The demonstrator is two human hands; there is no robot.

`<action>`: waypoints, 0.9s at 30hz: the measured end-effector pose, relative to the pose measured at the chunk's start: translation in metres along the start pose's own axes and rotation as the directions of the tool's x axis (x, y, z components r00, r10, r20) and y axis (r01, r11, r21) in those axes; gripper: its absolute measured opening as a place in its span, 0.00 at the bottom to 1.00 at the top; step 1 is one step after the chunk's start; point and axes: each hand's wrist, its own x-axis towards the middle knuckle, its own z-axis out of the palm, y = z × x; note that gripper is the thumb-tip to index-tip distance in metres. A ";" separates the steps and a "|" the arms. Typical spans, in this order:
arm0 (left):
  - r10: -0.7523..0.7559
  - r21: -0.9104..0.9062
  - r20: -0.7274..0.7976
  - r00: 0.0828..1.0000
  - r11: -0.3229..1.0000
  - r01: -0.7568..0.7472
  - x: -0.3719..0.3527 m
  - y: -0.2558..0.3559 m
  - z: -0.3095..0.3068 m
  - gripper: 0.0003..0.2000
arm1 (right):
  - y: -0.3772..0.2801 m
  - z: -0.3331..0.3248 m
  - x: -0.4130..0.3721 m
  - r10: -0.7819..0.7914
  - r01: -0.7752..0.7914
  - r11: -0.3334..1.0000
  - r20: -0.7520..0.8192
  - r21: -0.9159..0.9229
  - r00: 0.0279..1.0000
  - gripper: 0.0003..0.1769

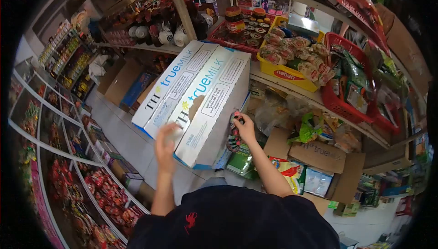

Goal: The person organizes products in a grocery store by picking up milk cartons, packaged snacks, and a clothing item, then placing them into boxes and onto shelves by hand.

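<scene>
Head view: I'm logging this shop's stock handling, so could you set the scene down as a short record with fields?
TH true MILK carton: white, some blue lettering
Left hand: blurred, at the carton's near end; contact unclear
Right hand: holding a dark patterned item beside the carton
Yellow basket: filled with wrapped items
Red basket: right of the yellow basket

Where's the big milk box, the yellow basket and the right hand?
Milk box [206, 97]: head view, on its printed top.
Yellow basket [270, 67]: head view, on its front wall.
Right hand [246, 128]: head view, on its back.
</scene>
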 end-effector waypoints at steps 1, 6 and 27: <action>0.093 0.094 -0.060 0.994 0.992 -0.087 0.010 0.027 -0.008 0.31 | -0.014 -0.005 -0.008 -0.018 0.018 1.000 0.022 0.010 1.000 0.19; 0.883 0.145 -0.224 0.412 0.448 -0.882 0.041 0.174 -0.047 0.34 | -0.092 -0.029 -0.040 -0.003 -0.013 0.991 0.118 0.133 0.993 0.20; 0.991 0.034 0.053 0.125 0.123 -0.992 -0.021 0.217 -0.183 0.36 | -0.229 -0.007 -0.144 -0.348 0.309 0.932 0.235 0.188 0.907 0.23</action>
